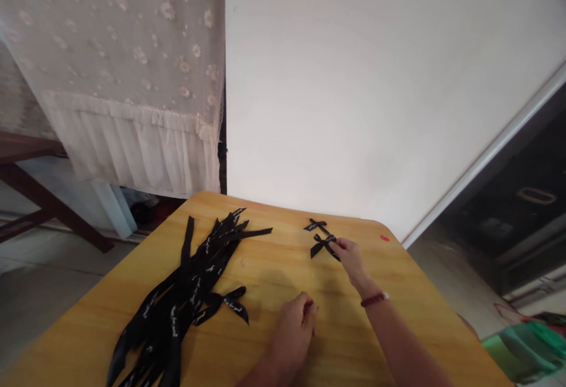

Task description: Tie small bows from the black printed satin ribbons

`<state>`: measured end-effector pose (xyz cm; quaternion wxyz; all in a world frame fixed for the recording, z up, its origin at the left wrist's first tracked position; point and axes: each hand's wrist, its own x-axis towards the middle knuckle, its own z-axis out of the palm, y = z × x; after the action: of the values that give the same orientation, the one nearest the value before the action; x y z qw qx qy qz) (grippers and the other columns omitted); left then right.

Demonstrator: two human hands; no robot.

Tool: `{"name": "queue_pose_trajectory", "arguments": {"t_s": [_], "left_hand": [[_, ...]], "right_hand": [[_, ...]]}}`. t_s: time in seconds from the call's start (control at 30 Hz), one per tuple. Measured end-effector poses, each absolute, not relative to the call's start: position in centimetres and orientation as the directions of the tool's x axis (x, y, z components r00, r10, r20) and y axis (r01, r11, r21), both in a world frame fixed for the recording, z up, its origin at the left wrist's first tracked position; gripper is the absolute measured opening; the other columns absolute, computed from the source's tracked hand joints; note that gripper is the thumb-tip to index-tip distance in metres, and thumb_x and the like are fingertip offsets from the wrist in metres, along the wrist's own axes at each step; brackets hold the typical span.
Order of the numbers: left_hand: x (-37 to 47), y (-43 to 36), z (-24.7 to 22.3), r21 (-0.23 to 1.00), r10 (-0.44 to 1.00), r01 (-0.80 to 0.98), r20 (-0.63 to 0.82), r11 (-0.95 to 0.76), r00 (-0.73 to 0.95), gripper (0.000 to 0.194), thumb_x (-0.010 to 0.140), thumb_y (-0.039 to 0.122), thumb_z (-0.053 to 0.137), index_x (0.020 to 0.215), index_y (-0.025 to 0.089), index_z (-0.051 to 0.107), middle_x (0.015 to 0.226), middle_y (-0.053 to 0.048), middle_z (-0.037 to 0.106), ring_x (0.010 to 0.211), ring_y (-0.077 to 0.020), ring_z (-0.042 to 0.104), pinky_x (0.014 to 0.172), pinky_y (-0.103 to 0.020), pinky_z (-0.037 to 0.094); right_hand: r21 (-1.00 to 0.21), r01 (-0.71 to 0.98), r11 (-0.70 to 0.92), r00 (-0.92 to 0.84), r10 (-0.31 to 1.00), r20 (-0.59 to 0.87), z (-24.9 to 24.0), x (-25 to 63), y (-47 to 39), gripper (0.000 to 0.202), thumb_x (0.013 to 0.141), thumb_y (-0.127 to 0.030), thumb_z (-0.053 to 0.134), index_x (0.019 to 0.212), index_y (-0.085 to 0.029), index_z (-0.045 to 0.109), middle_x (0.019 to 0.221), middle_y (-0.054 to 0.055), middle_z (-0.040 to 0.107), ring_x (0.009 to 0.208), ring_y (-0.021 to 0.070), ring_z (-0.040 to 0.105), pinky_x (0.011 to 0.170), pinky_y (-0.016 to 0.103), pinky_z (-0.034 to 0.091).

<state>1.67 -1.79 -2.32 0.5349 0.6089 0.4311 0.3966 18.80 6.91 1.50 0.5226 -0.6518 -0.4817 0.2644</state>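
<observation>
Your table [411, 298] is light wood-grain w/ rounded far corners, its far edge up against a plain white panel [354, 92]. On its L side, a big pile of black ribbons [194, 284] w/ white lettering runs front to back; a looped ribbon [232, 302] lies at the pile's R edge. Your R hand [347, 254] pinches a black bow [325, 239] near the table's far edge; a 2nd bow [317, 224] lies just beyond it. Your L hand [294, 325] is nearer you, btwn pile & R arm, fingers curled in; can't tell if they hold anything. Small red piece [385, 238] sits by the far R corner. Room: floral lace curtain [132, 51] back L, dark wood frame [66, 214] below it, pale floor [79, 266], shiny green item [522, 345] low R.
</observation>
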Motion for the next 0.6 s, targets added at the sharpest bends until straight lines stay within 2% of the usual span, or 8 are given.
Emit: {"name": "queue_pose_trajectory", "arguments": {"t_s": [0.1,0.27,0.4,0.47,0.53,0.6], "left_hand": [[1.7,-1.6,-2.4,0.992,0.947,0.117,0.000,-0.039,0.320,0.025,0.077,0.034,0.036,0.059,0.019,0.045,0.046,0.003,0.044,0.044,-0.0102,0.041,0.045,-0.021,0.027],[1.6,-1.4,-1.6,0.982,0.939,0.189,-0.041,-0.026,0.342,0.026,0.077,0.035,0.035,0.058,0.020,0.046,0.046,0.002,0.046,0.045,-0.0117,0.042,0.045,-0.022,0.025],[1.7,-1.1,-1.6,0.965,0.932,0.261,-0.073,-0.024,0.355,0.026,0.077,0.033,0.034,0.059,0.020,0.048,0.046,0.001,0.047,0.045,-0.0130,0.042,0.046,-0.023,0.025],[1.8,-0.9,-1.9,0.955,0.934,0.294,-0.068,-0.041,0.351,0.025,0.076,0.031,0.034,0.060,0.021,0.049,0.046,0.000,0.047,0.046,-0.0136,0.043,0.047,-0.023,0.025],[1.9,-0.7,-2.3,0.947,0.932,0.316,-0.064,-0.056,0.356,0.024,0.075,0.030,0.035,0.060,0.021,0.051,0.048,0.000,0.049,0.049,-0.0143,0.044,0.048,-0.023,0.025],[1.9,-0.6,-2.5,0.944,0.936,0.325,-0.062,-0.058,0.347,0.022,0.074,0.029,0.037,0.060,0.020,0.052,0.050,-0.001,0.050,0.051,-0.0145,0.045,0.048,-0.023,0.026]], "right_hand": [[-0.946,0.323,-0.009,0.429,0.892,0.139,2.6,19.6,8.8,0.021,0.057,-0.031,0.058,0.046,-0.014,0.051,0.039,-0.007,0.039,0.040,0.0067,0.032,0.041,0.021,0.020],[-0.967,0.250,-0.051,0.439,0.896,0.067,3.7,20.2,12.1,0.018,0.057,-0.031,0.057,0.053,-0.013,0.057,0.043,-0.003,0.049,0.041,0.0089,0.042,0.042,0.022,0.028],[-0.963,0.246,-0.109,0.413,0.911,0.002,3.7,20.0,14.3,0.019,0.063,-0.029,0.057,0.062,-0.011,0.060,0.050,-0.001,0.056,0.046,0.0104,0.049,0.043,0.022,0.033],[-0.953,0.266,-0.143,0.389,0.921,-0.030,3.2,19.9,15.2,0.018,0.069,-0.027,0.055,0.072,-0.010,0.061,0.062,0.001,0.060,0.054,0.0119,0.054,0.047,0.023,0.039],[-0.939,0.295,-0.178,0.370,0.927,-0.060,2.4,19.9,15.8,0.020,0.075,-0.025,0.053,0.086,-0.010,0.059,0.081,0.004,0.061,0.067,0.0142,0.057,0.056,0.027,0.045],[-0.923,0.329,-0.198,0.367,0.928,-0.068,1.6,20.1,16.2,0.027,0.080,-0.026,0.049,0.105,-0.015,0.049,0.107,0.005,0.052,0.086,0.0170,0.055,0.069,0.034,0.047]]}}
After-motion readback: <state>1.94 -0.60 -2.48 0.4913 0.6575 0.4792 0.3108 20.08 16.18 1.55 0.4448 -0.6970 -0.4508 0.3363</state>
